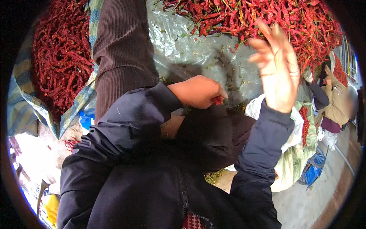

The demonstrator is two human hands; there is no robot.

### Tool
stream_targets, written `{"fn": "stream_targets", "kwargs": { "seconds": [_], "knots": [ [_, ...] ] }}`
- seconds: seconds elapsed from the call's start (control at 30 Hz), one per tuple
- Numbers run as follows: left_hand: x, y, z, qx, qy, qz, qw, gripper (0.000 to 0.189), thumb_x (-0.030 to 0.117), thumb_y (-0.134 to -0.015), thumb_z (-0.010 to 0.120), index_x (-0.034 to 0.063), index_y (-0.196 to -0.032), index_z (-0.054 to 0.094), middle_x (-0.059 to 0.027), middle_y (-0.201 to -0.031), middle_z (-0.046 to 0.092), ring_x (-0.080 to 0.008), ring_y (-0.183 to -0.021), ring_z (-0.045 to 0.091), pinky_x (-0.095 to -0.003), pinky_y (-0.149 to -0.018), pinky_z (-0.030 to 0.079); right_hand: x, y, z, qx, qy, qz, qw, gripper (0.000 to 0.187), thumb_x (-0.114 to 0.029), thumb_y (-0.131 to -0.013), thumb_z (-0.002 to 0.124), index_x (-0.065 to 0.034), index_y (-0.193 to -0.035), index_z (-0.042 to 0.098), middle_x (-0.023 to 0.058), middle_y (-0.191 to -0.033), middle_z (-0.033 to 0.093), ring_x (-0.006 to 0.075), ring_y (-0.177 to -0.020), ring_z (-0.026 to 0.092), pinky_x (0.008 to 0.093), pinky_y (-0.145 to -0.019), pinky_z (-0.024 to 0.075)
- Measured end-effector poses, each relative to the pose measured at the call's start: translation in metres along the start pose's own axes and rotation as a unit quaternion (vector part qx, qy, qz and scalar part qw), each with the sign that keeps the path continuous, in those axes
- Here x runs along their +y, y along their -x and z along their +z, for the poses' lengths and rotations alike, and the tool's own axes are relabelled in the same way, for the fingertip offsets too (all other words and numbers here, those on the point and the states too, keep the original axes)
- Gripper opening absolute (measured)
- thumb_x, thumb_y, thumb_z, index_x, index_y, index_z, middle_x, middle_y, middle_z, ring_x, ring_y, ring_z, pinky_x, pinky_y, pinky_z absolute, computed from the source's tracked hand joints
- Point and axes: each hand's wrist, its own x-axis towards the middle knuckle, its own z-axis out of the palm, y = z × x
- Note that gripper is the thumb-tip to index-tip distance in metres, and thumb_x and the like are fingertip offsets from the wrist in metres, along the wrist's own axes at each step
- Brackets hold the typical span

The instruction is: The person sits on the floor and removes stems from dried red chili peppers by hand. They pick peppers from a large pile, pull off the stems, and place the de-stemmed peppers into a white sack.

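Observation:
My left hand (197, 91) is curled in front of my lap, with a bit of dried red chilli (218, 100) showing at its fingers. Raised on the right, my right hand (278, 68) has its fingers apart and nothing visible in the palm; motion blurs it. Behind its fingertips lies a broad heap of dried red chillies (217, 21), many with green or pale stems. Beneath and before the heap spreads a clear plastic sheet (177, 43), scattered with stem bits and seeds.
A striped woven sack (94, 28) full of darker chillies (63, 57) stands left of my outstretched leg (123, 43). On the right are a pale green sack (288, 169), a blue wheeled cart (313, 169) and a seated person (336, 97) beside the heap.

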Motion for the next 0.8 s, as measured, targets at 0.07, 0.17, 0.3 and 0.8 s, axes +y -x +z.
{"fn": "stream_targets", "kwargs": {
  "seconds": [0.07, 0.17, 0.3, 0.8],
  "knots": [
    [-0.004, 0.006, 0.005, 0.015, -0.003, -0.006, 1.0, 0.027, 0.007, -0.068, 0.06, 0.0101, -0.094, 0.067, -0.0125, -0.089, 0.065, -0.0325, -0.086, 0.062, -0.0402, -0.072, 0.05, -0.009, -0.006, 0.038, -0.1, 0.075, -0.015, 0.992, 0.034, -0.01, -0.092, 0.056, 0.0011, -0.123, 0.053, 0.0167, -0.118, 0.06, 0.0216, -0.087, 0.067, 0.0262, -0.065, 0.0522],
    [0.008, 0.001, -0.013, 0.009, -0.015, -0.029, 0.999, 0.019, 0.008, -0.069, 0.06, 0.0086, -0.088, 0.065, -0.0126, -0.089, 0.064, -0.0326, -0.085, 0.062, -0.0416, -0.07, 0.049, 0.063, -0.046, -0.043, 0.042, 0.311, 0.005, 0.949, 0.021, -0.011, -0.087, 0.063, -0.0015, -0.105, 0.065, 0.0113, -0.096, 0.068, 0.0166, -0.075, 0.066, 0.0257, -0.063, 0.0514],
    [0.008, -0.007, -0.008, 0.012, -0.035, -0.038, 0.999, 0.015, 0.009, -0.069, 0.061, 0.0073, -0.084, 0.063, -0.0139, -0.081, 0.063, -0.034, -0.081, 0.062, -0.0439, -0.068, 0.048, 0.153, -0.036, -0.079, -0.013, 0.63, -0.038, 0.776, 0.01, -0.011, -0.082, 0.066, -0.0014, -0.086, 0.066, 0.0076, -0.081, 0.067, 0.0119, -0.064, 0.063, 0.0255, -0.057, 0.0489],
    [0.005, -0.007, -0.01, 0.078, -0.023, -0.047, 0.996, 0.013, 0.008, -0.068, 0.06, 0.0041, -0.079, 0.054, -0.0173, -0.076, 0.058, -0.0391, -0.078, 0.058, -0.046, -0.065, 0.046, 0.057, -0.052, -0.064, 0.083, 0.365, 0.064, 0.925, 0.03, -0.029, -0.088, 0.063, 0.0009, -0.084, 0.064, 0.005, -0.067, 0.063, 0.0091, -0.056, 0.061, 0.0217, -0.045, 0.0442]
  ]
}}
